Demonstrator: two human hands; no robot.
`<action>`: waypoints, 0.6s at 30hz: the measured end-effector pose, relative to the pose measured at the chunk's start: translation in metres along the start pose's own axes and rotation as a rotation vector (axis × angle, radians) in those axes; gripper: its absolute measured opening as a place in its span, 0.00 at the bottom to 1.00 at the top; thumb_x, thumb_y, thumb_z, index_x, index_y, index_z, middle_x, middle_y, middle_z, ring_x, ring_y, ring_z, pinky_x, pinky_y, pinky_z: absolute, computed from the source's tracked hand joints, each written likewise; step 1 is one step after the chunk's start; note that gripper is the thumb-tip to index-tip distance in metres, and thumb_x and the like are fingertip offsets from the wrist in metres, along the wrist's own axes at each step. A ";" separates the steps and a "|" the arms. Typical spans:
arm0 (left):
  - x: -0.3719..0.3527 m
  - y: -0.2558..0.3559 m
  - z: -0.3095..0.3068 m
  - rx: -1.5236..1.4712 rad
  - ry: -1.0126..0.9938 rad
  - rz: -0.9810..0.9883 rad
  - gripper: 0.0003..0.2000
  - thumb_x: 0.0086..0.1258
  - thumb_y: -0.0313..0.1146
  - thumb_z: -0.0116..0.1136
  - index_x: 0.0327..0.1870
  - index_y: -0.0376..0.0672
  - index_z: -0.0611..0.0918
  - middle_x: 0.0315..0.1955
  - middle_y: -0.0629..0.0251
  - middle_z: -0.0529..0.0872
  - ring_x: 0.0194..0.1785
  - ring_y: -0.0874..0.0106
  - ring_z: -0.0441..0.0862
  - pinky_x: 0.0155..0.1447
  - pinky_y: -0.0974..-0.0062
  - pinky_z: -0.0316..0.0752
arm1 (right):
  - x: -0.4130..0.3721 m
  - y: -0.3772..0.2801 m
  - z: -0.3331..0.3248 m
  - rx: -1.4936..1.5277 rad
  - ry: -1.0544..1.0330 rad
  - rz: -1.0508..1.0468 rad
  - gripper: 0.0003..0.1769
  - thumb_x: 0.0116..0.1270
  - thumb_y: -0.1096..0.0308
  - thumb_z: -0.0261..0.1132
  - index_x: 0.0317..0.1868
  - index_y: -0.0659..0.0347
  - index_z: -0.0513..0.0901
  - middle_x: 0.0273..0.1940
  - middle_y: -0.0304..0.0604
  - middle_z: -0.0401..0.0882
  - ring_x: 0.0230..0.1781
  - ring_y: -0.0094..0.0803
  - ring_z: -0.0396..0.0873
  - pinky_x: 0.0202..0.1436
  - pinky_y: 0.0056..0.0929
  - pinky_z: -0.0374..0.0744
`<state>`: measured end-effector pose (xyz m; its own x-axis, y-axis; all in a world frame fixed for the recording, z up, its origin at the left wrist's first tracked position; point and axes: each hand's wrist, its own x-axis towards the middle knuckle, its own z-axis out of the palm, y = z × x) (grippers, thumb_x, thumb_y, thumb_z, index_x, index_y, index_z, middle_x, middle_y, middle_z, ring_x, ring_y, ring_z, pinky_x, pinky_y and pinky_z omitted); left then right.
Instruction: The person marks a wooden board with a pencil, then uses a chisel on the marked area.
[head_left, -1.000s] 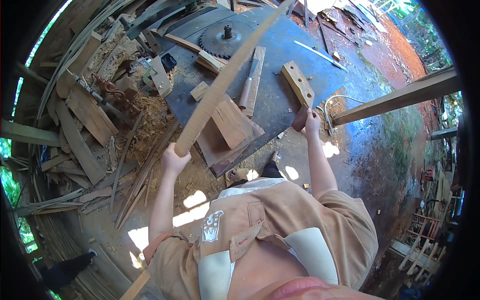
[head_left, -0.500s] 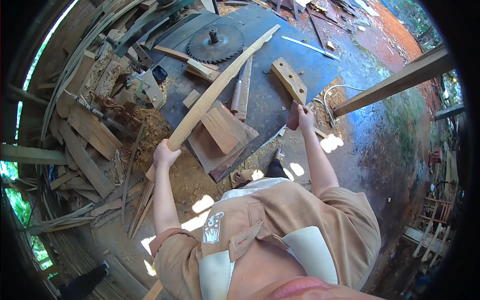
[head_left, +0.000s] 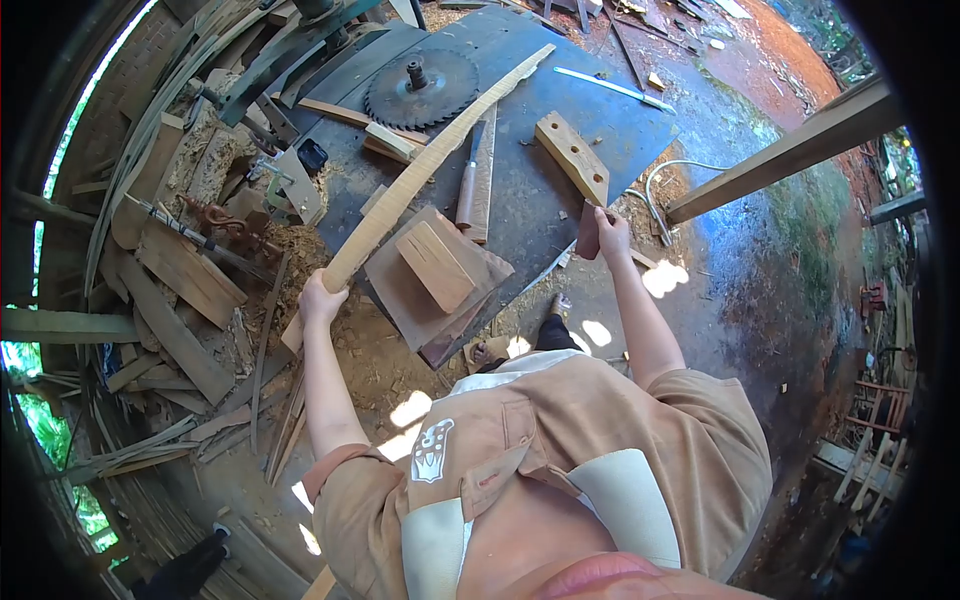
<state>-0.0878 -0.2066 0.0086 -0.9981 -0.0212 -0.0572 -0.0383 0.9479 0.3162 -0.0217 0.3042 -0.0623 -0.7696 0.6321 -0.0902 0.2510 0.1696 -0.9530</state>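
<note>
My left hand (head_left: 322, 298) is closed around the near end of a long, slightly curved wooden strip (head_left: 415, 178), which slants across the work table (head_left: 530, 120) toward its far side. My right hand (head_left: 612, 235) pinches a dark reddish-brown flat piece (head_left: 588, 232) at the table's right edge; I cannot make out its material. Just beyond those fingers lies a wooden block with several round holes (head_left: 574, 156). Between my hands, a wooden block (head_left: 436, 266) rests on a brown sheet (head_left: 400, 290) at the near corner.
A toothed circular saw blade (head_left: 420, 90) lies on the table. Nearby are a knife with a wooden handle (head_left: 468, 190) and a thin pale bar (head_left: 612, 88). Scrap wood (head_left: 180, 345) piles up at the left. A wooden post (head_left: 790, 150) leans in from the right.
My left hand and the wooden strip have shifted slightly left, uncovering more of the wooden block on the brown sheet. My right hand keeps its hold on the flat piece.
</note>
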 end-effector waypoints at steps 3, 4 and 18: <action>0.006 -0.014 0.021 0.032 0.005 0.017 0.24 0.40 0.38 0.70 0.40 0.41 0.76 0.38 0.55 0.80 0.45 0.59 0.77 0.48 0.64 0.71 | -0.002 -0.017 -0.002 -0.004 -0.053 0.000 0.17 0.62 0.62 0.59 0.41 0.70 0.79 0.33 0.43 0.80 0.33 0.25 0.76 0.39 0.23 0.73; 0.008 -0.017 0.028 0.054 0.004 0.029 0.24 0.40 0.38 0.70 0.40 0.41 0.75 0.39 0.56 0.80 0.46 0.59 0.76 0.48 0.64 0.71 | -0.003 -0.023 -0.003 -0.020 -0.079 -0.008 0.16 0.62 0.63 0.58 0.41 0.70 0.79 0.33 0.43 0.80 0.32 0.25 0.76 0.38 0.23 0.74; 0.006 -0.025 0.055 0.083 -0.049 0.051 0.27 0.40 0.38 0.70 0.44 0.42 0.72 0.40 0.55 0.78 0.47 0.57 0.74 0.50 0.59 0.69 | 0.003 -0.033 -0.028 -0.121 -0.026 -0.034 0.14 0.60 0.62 0.62 0.34 0.67 0.79 0.27 0.37 0.78 0.28 0.22 0.74 0.34 0.21 0.72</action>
<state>-0.0904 -0.2131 -0.0517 -0.9951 0.0413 -0.0903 0.0185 0.9705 0.2405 -0.0156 0.3213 -0.0228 -0.7937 0.6046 -0.0674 0.2922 0.2818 -0.9139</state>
